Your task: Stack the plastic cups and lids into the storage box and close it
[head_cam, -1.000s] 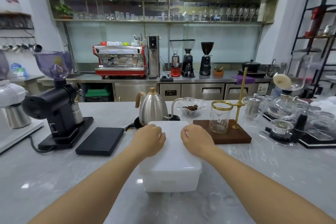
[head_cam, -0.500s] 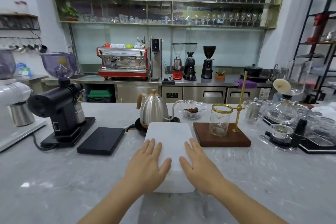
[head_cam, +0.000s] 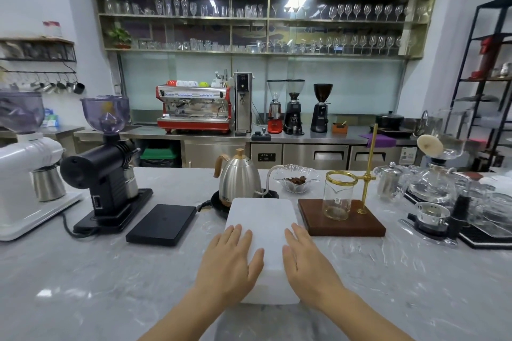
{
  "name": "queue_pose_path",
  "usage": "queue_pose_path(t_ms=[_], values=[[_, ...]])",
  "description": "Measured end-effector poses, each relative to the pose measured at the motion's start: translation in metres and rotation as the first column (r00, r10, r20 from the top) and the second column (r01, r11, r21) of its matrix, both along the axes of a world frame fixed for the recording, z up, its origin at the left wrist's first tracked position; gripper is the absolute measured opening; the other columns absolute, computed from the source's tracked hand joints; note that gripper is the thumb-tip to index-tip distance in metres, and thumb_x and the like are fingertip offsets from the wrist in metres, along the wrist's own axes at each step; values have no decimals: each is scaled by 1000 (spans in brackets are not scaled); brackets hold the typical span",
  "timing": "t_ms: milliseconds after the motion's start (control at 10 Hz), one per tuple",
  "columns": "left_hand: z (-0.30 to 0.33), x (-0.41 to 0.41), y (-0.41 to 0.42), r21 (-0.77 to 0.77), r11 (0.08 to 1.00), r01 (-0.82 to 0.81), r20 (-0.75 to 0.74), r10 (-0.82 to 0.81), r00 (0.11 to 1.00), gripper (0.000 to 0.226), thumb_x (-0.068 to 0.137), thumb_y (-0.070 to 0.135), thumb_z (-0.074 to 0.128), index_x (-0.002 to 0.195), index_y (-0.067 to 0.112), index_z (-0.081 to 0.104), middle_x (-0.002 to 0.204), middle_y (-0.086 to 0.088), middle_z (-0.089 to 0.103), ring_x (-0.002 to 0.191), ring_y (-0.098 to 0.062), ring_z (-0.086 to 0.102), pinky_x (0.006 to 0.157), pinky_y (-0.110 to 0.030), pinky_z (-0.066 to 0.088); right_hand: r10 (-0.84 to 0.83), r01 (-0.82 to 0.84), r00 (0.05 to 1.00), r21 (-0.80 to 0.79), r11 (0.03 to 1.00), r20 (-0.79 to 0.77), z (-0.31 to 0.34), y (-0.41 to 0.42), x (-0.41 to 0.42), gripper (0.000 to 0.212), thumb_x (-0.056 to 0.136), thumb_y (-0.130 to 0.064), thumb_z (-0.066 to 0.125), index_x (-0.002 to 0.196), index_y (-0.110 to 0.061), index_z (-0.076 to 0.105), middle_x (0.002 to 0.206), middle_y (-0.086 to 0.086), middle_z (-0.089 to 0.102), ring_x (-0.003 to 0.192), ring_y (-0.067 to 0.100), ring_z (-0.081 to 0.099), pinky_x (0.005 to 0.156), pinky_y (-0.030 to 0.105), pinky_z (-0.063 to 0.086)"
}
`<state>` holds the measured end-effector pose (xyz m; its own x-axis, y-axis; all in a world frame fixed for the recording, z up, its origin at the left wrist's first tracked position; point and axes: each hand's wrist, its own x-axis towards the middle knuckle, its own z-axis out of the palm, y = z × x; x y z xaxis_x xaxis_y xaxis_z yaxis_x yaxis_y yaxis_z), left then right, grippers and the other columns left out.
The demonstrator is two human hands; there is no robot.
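A white translucent storage box with its lid on sits on the grey marble counter straight in front of me. My left hand lies flat, fingers stretched out, on the near left part of the lid. My right hand rests the same way on the near right part. Neither hand grips anything. No cups or lids are visible outside the box; its contents are hidden.
A steel gooseneck kettle stands just behind the box. A black scale and a black grinder are to the left, and a wooden stand with a glass jug is to the right. Glassware crowds the far right.
My hands went from curled fists on the far part of the lid to flat open palms on its near part. The camera view has lifted.
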<state>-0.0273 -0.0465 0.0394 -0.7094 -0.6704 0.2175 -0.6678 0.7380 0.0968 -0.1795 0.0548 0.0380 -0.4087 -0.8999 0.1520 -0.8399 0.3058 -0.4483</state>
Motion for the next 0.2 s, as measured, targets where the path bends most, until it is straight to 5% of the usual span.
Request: queue_pose_path(t_ms=[200], values=[[31, 2, -11, -91, 996, 7, 25, -4, 1000, 81, 88, 69, 2, 124, 23, 58, 128, 2, 62, 126, -21, 53, 112, -41, 31, 89, -79, 964, 52, 996, -252, 33, 5, -13, 55, 103, -46, 29, 148, -16, 39, 161, 3, 28, 151, 19, 18, 122, 32, 6]])
